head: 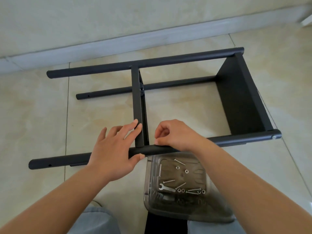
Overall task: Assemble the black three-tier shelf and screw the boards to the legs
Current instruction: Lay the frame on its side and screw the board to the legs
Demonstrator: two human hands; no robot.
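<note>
The black shelf frame lies on its side on the tiled floor. Its near leg (236,140) runs left to right under my hands, and the far leg (152,62) lies parallel behind it. A middle board (136,92) and an end board (239,95) stand between them. My left hand (113,149) holds the near leg, thumb in front of it and fingers lying on the middle board's edge. My right hand (175,134) pinches its fingertips together on top of the near leg, just right of that board. Whatever is between the fingertips is too small to see.
A clear plastic tray (170,210) sits by my knees under the near leg, holding a small wrench (166,187), long screws (179,162) and several nuts. A third leg (168,85) lies lower on the floor inside the frame. A wall skirting runs behind.
</note>
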